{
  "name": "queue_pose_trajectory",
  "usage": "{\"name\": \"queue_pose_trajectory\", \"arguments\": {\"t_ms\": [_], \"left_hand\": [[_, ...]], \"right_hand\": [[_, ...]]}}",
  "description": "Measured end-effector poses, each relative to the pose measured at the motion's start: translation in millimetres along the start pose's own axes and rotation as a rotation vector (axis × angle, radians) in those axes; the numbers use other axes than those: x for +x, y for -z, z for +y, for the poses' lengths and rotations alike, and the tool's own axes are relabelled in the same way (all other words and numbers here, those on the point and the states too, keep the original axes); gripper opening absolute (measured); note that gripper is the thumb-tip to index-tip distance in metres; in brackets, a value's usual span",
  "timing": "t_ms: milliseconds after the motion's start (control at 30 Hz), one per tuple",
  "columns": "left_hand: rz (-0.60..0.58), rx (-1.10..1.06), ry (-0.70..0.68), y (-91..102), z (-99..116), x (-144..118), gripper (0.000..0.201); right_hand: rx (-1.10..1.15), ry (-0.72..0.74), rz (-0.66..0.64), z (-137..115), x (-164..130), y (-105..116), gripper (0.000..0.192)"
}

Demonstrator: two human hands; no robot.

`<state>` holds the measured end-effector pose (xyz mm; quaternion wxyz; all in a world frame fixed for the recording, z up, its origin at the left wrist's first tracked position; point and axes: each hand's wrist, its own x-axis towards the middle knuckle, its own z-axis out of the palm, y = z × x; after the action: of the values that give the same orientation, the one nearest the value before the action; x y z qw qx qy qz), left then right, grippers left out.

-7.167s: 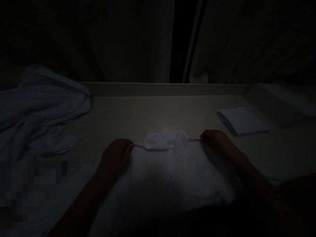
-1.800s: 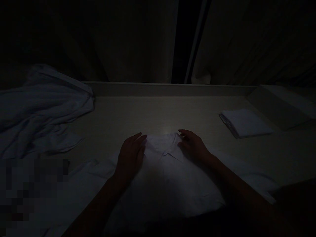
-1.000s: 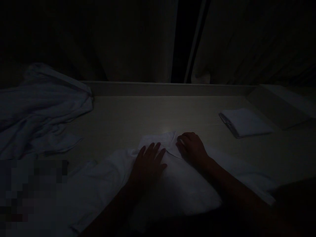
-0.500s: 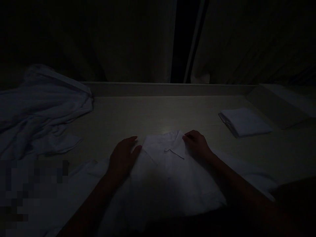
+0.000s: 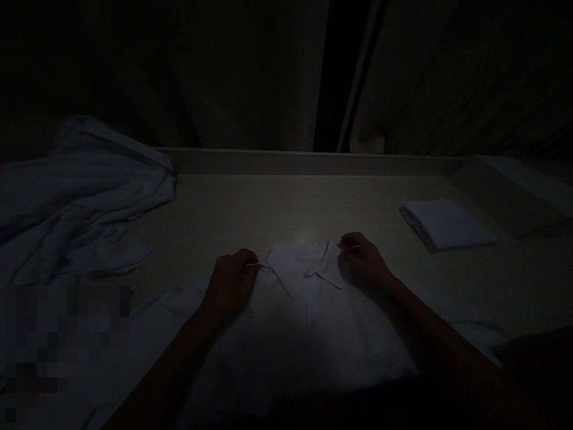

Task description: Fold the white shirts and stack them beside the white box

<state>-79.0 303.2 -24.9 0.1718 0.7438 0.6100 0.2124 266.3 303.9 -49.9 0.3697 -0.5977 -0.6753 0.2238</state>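
A white collared shirt (image 5: 308, 334) lies front up on the pale table, its collar end away from me and its sleeves spread to both sides. My left hand (image 5: 233, 276) pinches the shirt's cloth at the shoulder, just left of the collar. On the other side, my right hand (image 5: 360, 258) is closed on the cloth at the right shoulder, and a thin edge shows between its fingers. The collar (image 5: 329, 266) lies between the two hands, its points turned down. The lower part of the shirt fades into dark shadow near my body.
A crumpled heap of white cloth (image 5: 102, 191) lies at the left. A folded white garment (image 5: 450, 224) rests at the right, close to a pale box-like block (image 5: 505, 191). A low ledge (image 5: 277, 160) runs along the back, before dark curtains (image 5: 250, 71). Light is very dim.
My left hand has gone from spread fingers to a pinch on the shirt's left shoulder. My right hand now grips cloth slightly farther right. The whole view has shifted a little.
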Motion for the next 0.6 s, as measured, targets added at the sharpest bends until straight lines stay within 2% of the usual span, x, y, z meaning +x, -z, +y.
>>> {"name": "queue_pose_trajectory", "arguments": {"t_ms": [100,200,300,367,433,467,500,600], "left_hand": [[0.055,-0.021,-0.038,-0.5,6,-4,0.021],[0.100,-0.025,-0.156,0.6,8,-8,0.020],[0.129,-0.044,-0.273,4.9,11,-11,0.021],[0.146,-0.059,-0.296,8.7,11,-11,0.022],[0.157,-0.044,-0.282,12.9,10,-10,0.021],[0.151,-0.015,-0.261,15.3,8,-9,0.021],[0.137,0.028,-0.228,18.2,5,-8,0.023],[0.081,0.186,-0.088,29.7,-8,-9,0.030]], "right_hand": [[-0.131,0.232,0.041,-18,-2,-7,0.038],[-0.149,0.394,-0.070,-57,6,-29,0.044],[-0.080,0.358,-0.251,-98,30,-54,0.047],[-0.009,0.294,-0.441,-117,48,-65,0.038],[0.054,0.242,-0.597,-125,62,-69,0.023],[0.071,0.218,-0.609,-126,68,-68,0.018],[0.076,0.192,-0.569,-124,72,-66,0.014],[0.038,0.115,-0.294,-112,84,-58,0.012]]}}
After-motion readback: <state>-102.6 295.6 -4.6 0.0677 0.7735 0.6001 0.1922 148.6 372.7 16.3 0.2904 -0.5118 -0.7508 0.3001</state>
